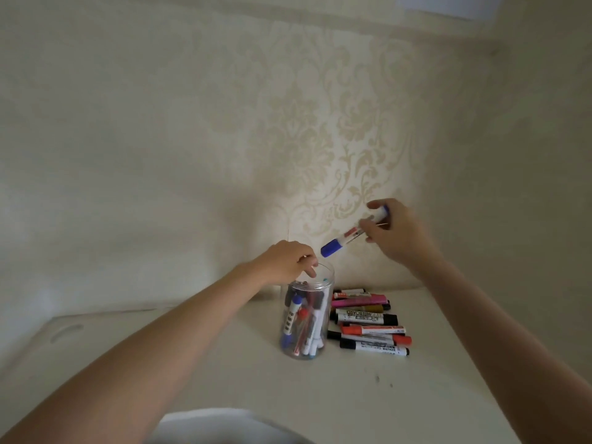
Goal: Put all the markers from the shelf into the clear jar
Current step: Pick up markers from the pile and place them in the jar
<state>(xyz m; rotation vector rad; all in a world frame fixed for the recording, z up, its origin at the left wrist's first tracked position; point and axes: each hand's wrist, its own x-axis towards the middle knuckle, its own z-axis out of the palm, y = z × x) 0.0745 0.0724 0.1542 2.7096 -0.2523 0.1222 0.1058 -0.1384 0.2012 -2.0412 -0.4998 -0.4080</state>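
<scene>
A clear jar (324, 293) stands on the white shelf (243, 373) with several markers upright inside it. My left hand (285, 261) rests on the jar's rim, fingers curled over the edge. My right hand (400, 232) is raised above and to the right of the jar, gripping a white marker with a blue cap (349, 233) that tilts down-left, cap end toward the jar's mouth. To the jar's right, a pile of markers (368, 322) in pink, orange, black and white lies flat on the shelf.
A patterned cream wall (288, 139) rises directly behind the shelf. An oval cut-out handle (66, 332) shows in the shelf surface at far left. A pale rounded object (224, 427) sits at the bottom edge of the view.
</scene>
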